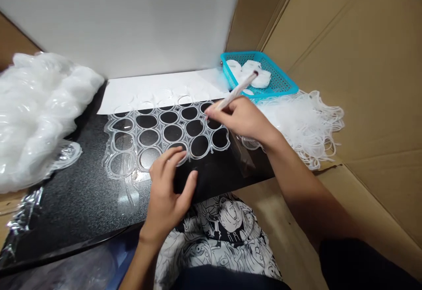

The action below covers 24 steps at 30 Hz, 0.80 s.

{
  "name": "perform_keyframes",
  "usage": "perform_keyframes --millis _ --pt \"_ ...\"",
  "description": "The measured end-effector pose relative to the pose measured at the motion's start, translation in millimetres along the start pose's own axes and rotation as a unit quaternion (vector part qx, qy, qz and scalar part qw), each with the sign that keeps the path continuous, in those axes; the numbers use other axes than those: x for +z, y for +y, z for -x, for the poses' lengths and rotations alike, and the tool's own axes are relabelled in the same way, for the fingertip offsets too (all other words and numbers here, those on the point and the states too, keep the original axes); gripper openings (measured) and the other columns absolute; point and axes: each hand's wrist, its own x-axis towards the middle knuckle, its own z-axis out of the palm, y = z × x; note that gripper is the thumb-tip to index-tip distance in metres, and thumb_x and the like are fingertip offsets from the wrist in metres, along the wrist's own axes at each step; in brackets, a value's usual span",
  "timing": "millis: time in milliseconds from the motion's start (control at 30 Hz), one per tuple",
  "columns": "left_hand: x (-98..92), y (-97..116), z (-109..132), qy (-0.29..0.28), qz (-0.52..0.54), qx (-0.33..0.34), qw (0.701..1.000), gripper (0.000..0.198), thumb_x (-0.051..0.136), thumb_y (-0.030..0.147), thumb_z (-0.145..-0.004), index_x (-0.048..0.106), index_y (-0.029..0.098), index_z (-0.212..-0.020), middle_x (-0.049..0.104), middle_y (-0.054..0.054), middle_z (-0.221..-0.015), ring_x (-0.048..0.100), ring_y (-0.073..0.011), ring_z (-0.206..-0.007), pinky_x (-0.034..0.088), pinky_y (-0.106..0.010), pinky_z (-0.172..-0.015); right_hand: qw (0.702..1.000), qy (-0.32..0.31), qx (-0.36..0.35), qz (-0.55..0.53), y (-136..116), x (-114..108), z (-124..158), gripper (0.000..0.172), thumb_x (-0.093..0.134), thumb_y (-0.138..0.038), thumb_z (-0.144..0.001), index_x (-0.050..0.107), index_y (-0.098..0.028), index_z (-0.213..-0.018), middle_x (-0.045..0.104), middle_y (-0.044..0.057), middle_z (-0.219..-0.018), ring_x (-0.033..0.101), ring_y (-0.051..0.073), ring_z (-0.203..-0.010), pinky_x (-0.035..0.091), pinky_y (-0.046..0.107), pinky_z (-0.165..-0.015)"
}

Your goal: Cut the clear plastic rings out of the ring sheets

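Note:
A clear plastic sheet with rows of round openings (160, 137) lies on the black speckled tabletop (89, 197). At the sheet's near edge is my left hand (168, 189), its fingers apart and nothing in them; the fingertips rest at one of the near openings. My right hand (245, 116) is closed around a whitish pen-like stick (240, 88) with a dark upper end. It is over the sheet's far right corner, and the stick's lower tip is hidden by my fingers.
A turquoise basket (283, 88) holding white round pieces (253, 71) stands at the back right. Beside it lies a heap of thin white loops (310, 127). A bulky white plastic pile (39, 118) is on the left. White paper (158, 85) lies behind the sheet; cardboard (359, 61) walls the right side.

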Motion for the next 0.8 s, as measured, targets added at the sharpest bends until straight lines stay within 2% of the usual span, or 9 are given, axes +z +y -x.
perform_keyframes --millis 67,167,233,300,367,433,500,600,800 --pt "8.2 11.9 1.8 0.059 0.207 -0.121 0.969 0.041 0.05 0.049 -0.105 0.055 0.028 -0.139 0.059 -0.01 -0.148 0.055 -0.0278 -0.141 0.045 -0.051 -0.118 0.987 -0.103 -0.009 -0.121 -18.6 7.1 26.9 0.029 0.067 -0.045 -0.097 0.082 -0.019 -0.1 0.08 0.007 -0.097 0.07 0.017 -0.075 0.056 0.029 -0.064" --pt "24.7 31.8 1.4 -0.009 0.488 -0.276 0.828 0.065 0.022 0.065 -0.106 0.059 0.022 -0.139 0.063 -0.014 -0.146 0.057 -0.0296 -0.141 0.051 -0.052 -0.115 0.952 -0.198 0.018 -0.231 -31.8 19.7 52.9 0.032 0.066 -0.046 -0.098 0.08 -0.018 -0.106 0.08 0.005 -0.093 0.057 0.009 -0.05 0.046 0.024 -0.045" --pt "33.8 41.8 0.1 -0.035 0.56 -0.318 0.764 0.071 0.019 0.068 -0.105 0.061 0.021 -0.139 0.064 -0.014 -0.147 0.054 -0.0298 -0.144 0.05 -0.052 -0.118 0.949 -0.199 0.052 -0.24 -32.0 26.8 62.0 0.031 0.067 -0.044 -0.098 0.08 -0.017 -0.106 0.078 0.004 -0.085 0.055 0.008 -0.047 0.044 0.023 -0.042" --pt "38.7 47.1 -0.8 -0.019 0.574 -0.324 0.752 0.067 0.021 0.064 -0.106 0.06 0.024 -0.142 0.062 -0.011 -0.15 0.051 -0.0278 -0.147 0.048 -0.051 -0.12 0.961 -0.165 0.065 -0.211 -29.5 30.9 69.0 0.027 0.066 -0.041 -0.099 0.08 -0.018 -0.105 0.078 0.004 -0.084 0.063 0.011 -0.056 0.051 0.023 -0.048" --pt "38.9 48.8 -0.8 -0.002 0.574 -0.322 0.753 0.062 0.022 0.059 -0.108 0.057 0.027 -0.147 0.06 -0.008 -0.153 0.048 -0.0259 -0.15 0.045 -0.05 -0.122 0.978 -0.113 0.041 -0.171 -27.2 31.8 76.4 0.024 0.065 -0.039 -0.1 0.081 -0.021 -0.104 0.08 0.005 -0.097 0.073 0.016 -0.078 0.06 0.028 -0.064" --pt "35.8 48.6 -0.1 0.008 0.588 -0.318 0.744 0.058 0.024 0.055 -0.108 0.056 0.028 -0.149 0.057 -0.006 -0.157 0.044 -0.0244 -0.153 0.042 -0.048 -0.125 0.989 -0.059 -0.01 -0.138 -25.8 30.4 84.5 0.021 0.064 -0.036 -0.101 0.082 -0.025 -0.105 0.08 0.005 -0.113 0.074 0.02 -0.101 0.062 0.035 -0.086" --pt "31.7 48.5 0.8 0.011 0.613 -0.312 0.726 0.057 0.024 0.053 -0.109 0.058 0.028 -0.148 0.054 -0.004 -0.16 0.041 -0.0237 -0.155 0.04 -0.046 -0.127 0.992 0.004 -0.051 -0.119 -24.4 28.5 92.5 0.02 0.063 -0.033 -0.102 0.082 -0.029 -0.106 0.078 0.004 -0.119 0.072 0.022 -0.112 0.059 0.04 -0.098" --pt "26.8 49.4 1.9 0.009 0.639 -0.296 0.71 0.057 0.022 0.051 -0.11 0.063 0.028 -0.143 0.052 -0.001 -0.162 0.039 -0.0236 -0.156 0.038 -0.046 -0.128 0.989 0.083 -0.055 -0.109 -20.1 27.8 103.8 0.022 0.06 -0.033 -0.104 0.081 -0.031 -0.106 0.077 0.004 -0.107 0.073 0.021 -0.102 0.059 0.041 -0.094" --pt "22.9 52.3 2.6 0.003 0.626 -0.274 0.73 0.059 0.02 0.052 -0.111 0.064 0.03 -0.143 0.05 0.0 -0.163 0.036 -0.0246 -0.157 0.037 -0.047 -0.128 0.983 0.154 -0.023 -0.096 -6.5 31.3 125.1 0.03 0.054 -0.044 -0.106 0.081 -0.031 -0.111 0.073 0.006 -0.092 0.069 0.021 -0.079 0.058 0.039 -0.076"
